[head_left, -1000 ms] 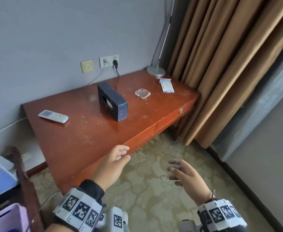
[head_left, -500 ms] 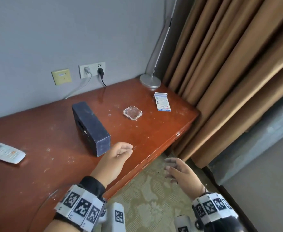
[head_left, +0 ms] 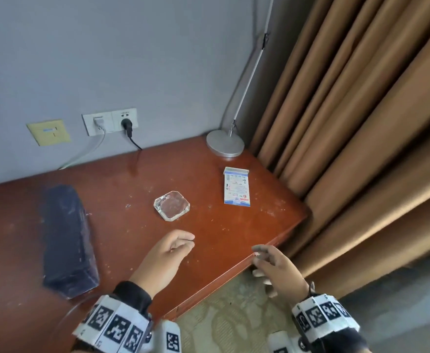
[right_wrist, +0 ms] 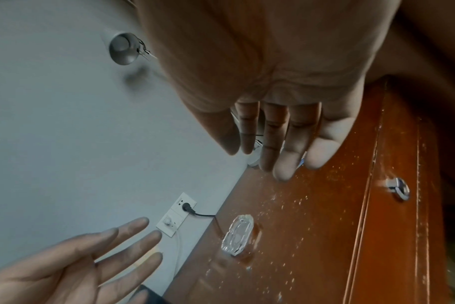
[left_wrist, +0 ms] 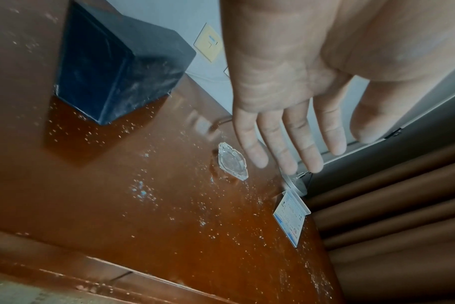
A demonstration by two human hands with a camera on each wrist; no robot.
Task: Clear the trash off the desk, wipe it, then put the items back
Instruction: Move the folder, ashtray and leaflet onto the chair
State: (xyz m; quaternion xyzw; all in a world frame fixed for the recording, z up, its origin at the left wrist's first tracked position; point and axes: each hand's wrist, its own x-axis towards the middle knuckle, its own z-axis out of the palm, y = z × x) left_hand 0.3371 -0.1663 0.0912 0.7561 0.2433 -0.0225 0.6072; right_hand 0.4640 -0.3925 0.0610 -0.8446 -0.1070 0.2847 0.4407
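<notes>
The red-brown wooden desk (head_left: 122, 179) is strewn with small white specks (head_left: 128, 206). On it stand a dusty dark blue box (head_left: 67, 240) at the left, a clear glass ashtray (head_left: 172, 205) in the middle and a white-and-blue card stand (head_left: 236, 187) to the right. My left hand (head_left: 187, 242) hovers open just in front of the ashtray (left_wrist: 233, 161) and holds nothing. My right hand (head_left: 259, 261) is open and empty at the desk's front right edge. In the right wrist view the ashtray (right_wrist: 238, 234) lies below its straight fingers (right_wrist: 281, 156).
A lamp's round silver base (head_left: 225, 143) sits in the back right corner, its thin pole rising along the wall. Wall sockets (head_left: 109, 122) with two plugged cables are behind the desk. Brown curtains (head_left: 361, 123) hang close on the right. A drawer knob (right_wrist: 398, 188) is on the desk's front.
The view has closed in on the desk's right end; the white remote at the left has left the frame. Both hands have moved forward, the left one over the desktop toward the ashtray.
</notes>
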